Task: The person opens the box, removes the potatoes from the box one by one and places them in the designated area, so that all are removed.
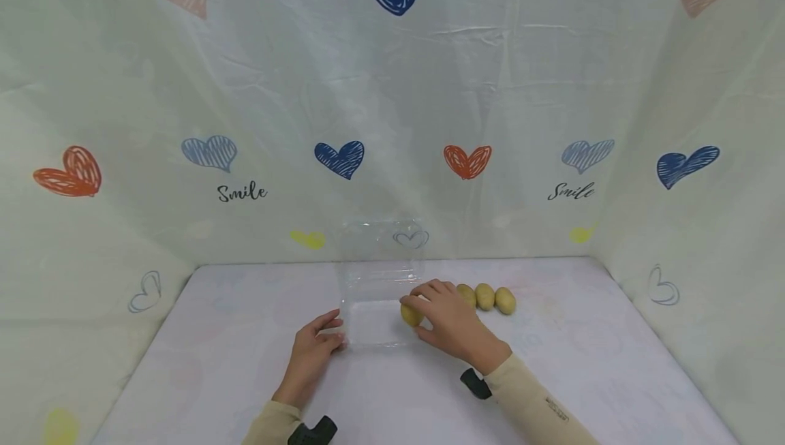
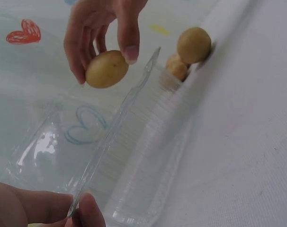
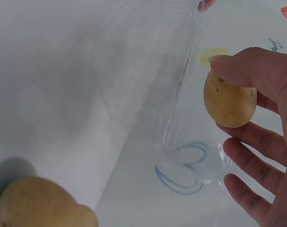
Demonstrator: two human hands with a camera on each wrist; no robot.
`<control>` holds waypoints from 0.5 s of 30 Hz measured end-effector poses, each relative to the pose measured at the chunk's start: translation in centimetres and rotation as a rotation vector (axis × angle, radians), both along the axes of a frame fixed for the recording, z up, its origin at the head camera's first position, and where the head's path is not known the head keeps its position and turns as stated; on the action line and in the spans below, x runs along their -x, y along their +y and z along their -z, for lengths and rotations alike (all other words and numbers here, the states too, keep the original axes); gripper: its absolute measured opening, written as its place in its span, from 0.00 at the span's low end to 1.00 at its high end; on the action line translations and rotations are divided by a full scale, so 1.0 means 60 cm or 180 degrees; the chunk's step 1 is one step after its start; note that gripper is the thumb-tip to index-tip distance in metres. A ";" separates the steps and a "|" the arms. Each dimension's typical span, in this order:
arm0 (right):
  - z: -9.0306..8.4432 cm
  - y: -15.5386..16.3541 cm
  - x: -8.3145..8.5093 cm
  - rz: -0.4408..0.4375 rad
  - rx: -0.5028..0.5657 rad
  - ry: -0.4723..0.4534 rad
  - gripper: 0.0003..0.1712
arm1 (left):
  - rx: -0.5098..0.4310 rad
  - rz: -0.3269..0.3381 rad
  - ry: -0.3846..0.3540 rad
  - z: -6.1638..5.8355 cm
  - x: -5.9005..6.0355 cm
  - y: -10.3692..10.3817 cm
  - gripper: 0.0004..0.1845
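Progress is at the first item: your right hand (image 1: 452, 322) pinches one potato (image 1: 411, 314) over the clear tray (image 1: 374, 322), your left hand (image 1: 313, 356) pinches its near rim, and three potatoes (image 1: 486, 297) wait on the table (image 1: 582, 349) beside the tray.

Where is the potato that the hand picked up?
The right hand pinches the potato over the clear box's right edge, left of three potatoes in a row.

yellow-tan potatoes (image 1: 486, 296), clear container (image 1: 374, 322), heart-patterned backdrop (image 1: 392, 125)
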State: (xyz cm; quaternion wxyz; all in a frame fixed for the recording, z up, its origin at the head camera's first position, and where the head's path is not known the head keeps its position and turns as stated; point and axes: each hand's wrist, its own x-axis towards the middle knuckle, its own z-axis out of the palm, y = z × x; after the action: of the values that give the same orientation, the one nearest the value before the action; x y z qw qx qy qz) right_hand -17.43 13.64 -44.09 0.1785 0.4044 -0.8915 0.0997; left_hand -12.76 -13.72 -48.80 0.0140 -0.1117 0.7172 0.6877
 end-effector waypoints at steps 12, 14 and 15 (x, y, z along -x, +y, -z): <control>-0.004 0.058 -0.012 0.0358 0.0220 0.0092 0.30 | -0.0016 -0.0017 0.0017 0.004 0.002 0.000 0.28; -0.002 0.070 -0.012 0.0389 0.0254 0.0152 0.31 | -0.0022 -0.0007 0.0020 0.005 0.003 0.000 0.28; -0.001 0.077 -0.013 0.0404 0.0264 0.0181 0.31 | -0.0020 -0.0001 0.0025 0.006 0.004 0.000 0.28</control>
State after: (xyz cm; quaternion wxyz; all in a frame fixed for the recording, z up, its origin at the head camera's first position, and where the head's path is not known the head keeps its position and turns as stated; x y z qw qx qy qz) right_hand -16.67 18.24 -44.04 0.2263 0.3419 -0.9050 0.1135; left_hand -12.99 -13.73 -49.13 0.0115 -0.1091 0.7151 0.6903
